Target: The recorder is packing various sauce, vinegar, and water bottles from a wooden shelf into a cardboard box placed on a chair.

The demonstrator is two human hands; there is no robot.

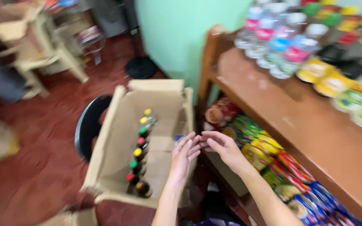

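Both hands hang empty over the right edge of the open brown cardboard box [118, 138]: left hand [183, 155] with fingers spread, right hand [225, 148] loosely open, fingertips nearly touching. Inside, against the box's left wall, stands a row of small dark glass bottles with yellow, green and red caps [140, 152]. They look slim and top-heavy; a careless reach into the row could likely topple its neighbours. Beside it, the brown wooden shelf [281, 113] holds colourful snack packets [269, 155].

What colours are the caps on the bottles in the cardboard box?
The caps are yellow, green and red, in one row inside the cardboard box; head view.
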